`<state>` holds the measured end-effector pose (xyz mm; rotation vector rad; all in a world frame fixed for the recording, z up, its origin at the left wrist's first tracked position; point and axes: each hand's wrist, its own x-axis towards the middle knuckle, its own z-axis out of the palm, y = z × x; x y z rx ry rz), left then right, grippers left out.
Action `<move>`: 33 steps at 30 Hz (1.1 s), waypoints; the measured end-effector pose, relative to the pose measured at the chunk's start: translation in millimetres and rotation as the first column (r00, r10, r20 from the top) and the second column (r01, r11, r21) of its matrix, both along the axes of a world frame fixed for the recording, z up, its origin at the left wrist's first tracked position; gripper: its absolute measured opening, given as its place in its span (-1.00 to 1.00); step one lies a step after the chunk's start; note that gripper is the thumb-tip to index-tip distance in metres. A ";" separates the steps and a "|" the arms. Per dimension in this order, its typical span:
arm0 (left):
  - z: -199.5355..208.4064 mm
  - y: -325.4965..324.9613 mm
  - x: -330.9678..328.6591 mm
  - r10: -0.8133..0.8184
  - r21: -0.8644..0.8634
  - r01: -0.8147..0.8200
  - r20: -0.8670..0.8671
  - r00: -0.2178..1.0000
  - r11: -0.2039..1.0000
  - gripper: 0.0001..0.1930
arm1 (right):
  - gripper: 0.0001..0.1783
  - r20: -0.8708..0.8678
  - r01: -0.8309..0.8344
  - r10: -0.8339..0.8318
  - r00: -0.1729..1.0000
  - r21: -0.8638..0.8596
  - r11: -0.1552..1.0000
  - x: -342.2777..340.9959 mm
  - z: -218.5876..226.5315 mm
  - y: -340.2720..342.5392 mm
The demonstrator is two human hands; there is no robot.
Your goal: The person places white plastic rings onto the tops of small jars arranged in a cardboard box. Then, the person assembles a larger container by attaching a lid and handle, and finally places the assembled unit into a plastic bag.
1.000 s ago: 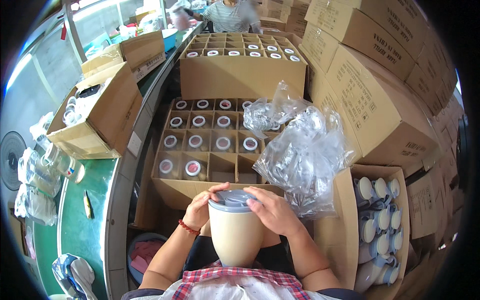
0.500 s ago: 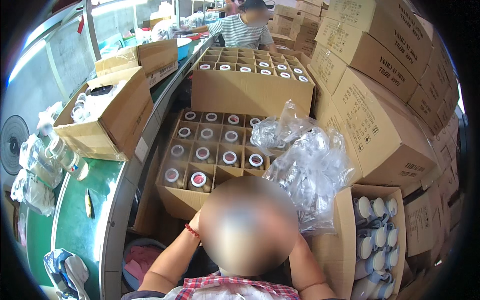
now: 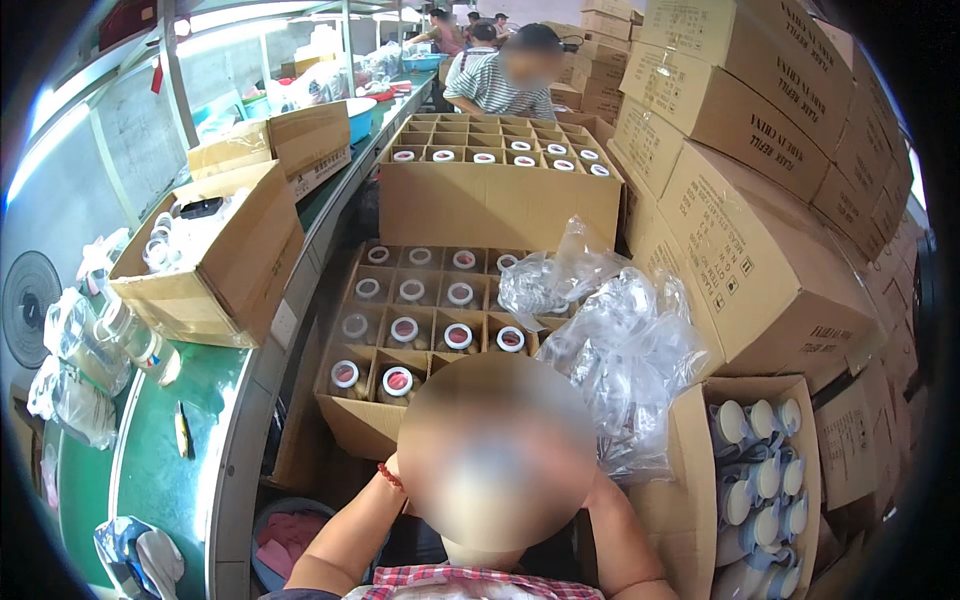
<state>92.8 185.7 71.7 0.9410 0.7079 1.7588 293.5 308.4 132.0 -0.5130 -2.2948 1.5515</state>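
My left forearm (image 3: 345,525), with a red beaded bracelet (image 3: 390,478) at the wrist, and my right forearm (image 3: 628,535) reach in from the lower edge. Both converge on a round blurred patch that hides the fingers of both hands. A pale shape shows within the blur, too smeared to name. Just beyond stands a carton (image 3: 355,430) split by cardboard dividers, with clear jars (image 3: 458,337) upright in its compartments. Their lids are white-rimmed, several with red or pink middles. Crumpled clear plastic bags (image 3: 625,350) lie over the carton's right side.
A second divided carton (image 3: 495,205) stands behind. At right, an open carton (image 3: 690,520) holds white-lidded bottles (image 3: 765,478) beside stacked cartons (image 3: 760,250). The green workbench (image 3: 160,480) at left carries a knife (image 3: 182,430) and an open box (image 3: 215,275). A person in stripes (image 3: 510,85) is at the back.
The whole view has shifted slightly, so the cartons sit lower in it. The striped-shirt person has drawn in an arm that reached toward the bench. My forearms keep nearly the same pose.
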 end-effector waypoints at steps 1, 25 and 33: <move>-11.2 -0.3 -2.5 -0.023 -0.051 0.029 0.108 0.994 0.998 -0.82 | -0.49 -0.013 -0.011 0.012 1.000 0.085 0.996 1.7 2.4 -3.8; 85.8 14.5 56.9 0.131 -0.153 -0.350 -0.734 0.666 0.924 -0.81 | -0.42 -0.548 -0.554 0.112 0.829 -0.778 0.296 -39.7 -95.9 61.8; -33.2 3.0 -13.1 -0.094 0.100 0.107 -0.122 0.988 0.989 -0.71 | -0.32 -0.016 -0.218 0.226 0.974 -0.337 0.916 -3.2 -12.1 26.0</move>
